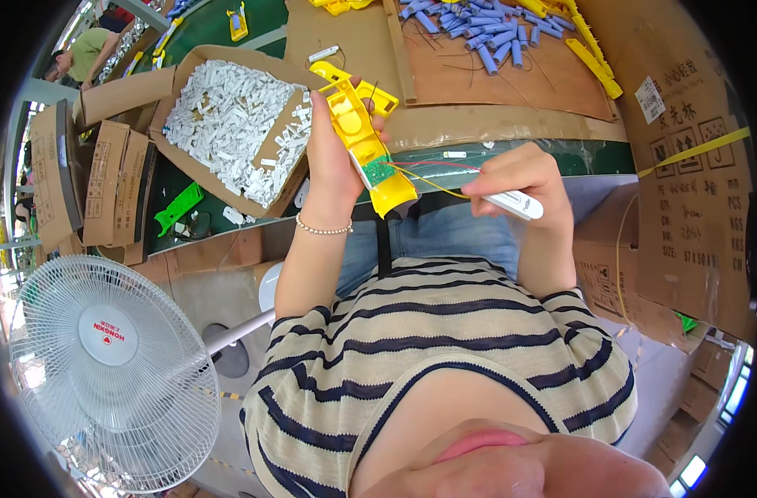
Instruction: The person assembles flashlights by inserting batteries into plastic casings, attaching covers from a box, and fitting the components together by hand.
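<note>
My left hand (335, 153) is wrapped round a long yellow plastic housing (345, 119), held tilted above the table's near edge. A small green circuit board (378, 170) lies inside the housing near its lower end. From the board, a red wire (435, 163) and a yellow wire (432, 184) run across to my right hand (524, 183). My right hand is closed on a white oblong plastic piece (515, 204) with a rounded end. The wires meet my fingertips, which hide where they end. Another yellow part (380, 100) shows just behind the housing.
A cardboard box (197, 56) of small white pieces stands to the left. Several blue cylinders (499, 37) lie on cardboard at the back. A green plastic part (179, 207) rests by the box. Tall cartons (685, 166) border the right; a fan (112, 373) stands lower left.
</note>
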Demonstrator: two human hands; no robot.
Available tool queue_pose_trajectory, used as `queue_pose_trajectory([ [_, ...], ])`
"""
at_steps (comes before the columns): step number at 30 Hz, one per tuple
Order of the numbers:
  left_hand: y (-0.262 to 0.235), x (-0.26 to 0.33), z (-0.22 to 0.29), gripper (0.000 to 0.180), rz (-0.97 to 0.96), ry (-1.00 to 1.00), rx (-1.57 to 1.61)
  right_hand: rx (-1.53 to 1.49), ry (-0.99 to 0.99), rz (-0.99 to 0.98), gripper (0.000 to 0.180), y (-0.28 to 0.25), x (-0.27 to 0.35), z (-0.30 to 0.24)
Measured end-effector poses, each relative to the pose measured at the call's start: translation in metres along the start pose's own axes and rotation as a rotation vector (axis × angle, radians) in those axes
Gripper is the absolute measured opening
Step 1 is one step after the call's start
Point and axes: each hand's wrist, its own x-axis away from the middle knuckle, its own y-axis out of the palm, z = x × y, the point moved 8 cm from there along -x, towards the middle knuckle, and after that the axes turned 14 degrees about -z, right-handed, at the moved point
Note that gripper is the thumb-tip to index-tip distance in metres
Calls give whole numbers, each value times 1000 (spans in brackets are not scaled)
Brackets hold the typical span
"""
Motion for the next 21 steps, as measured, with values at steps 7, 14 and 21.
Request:
queue_pose_trajectory([
  [7,-3,4,7,56,11,65,-48,240,209,52,20,-3,9,-1],
  [14,2,9,13,57,0,155,-249,237,364,303,18,-26,21,25],
  [21,25,11,-14,60,-156,64,-350,-442,-272,76,26,5,-6,22],
])
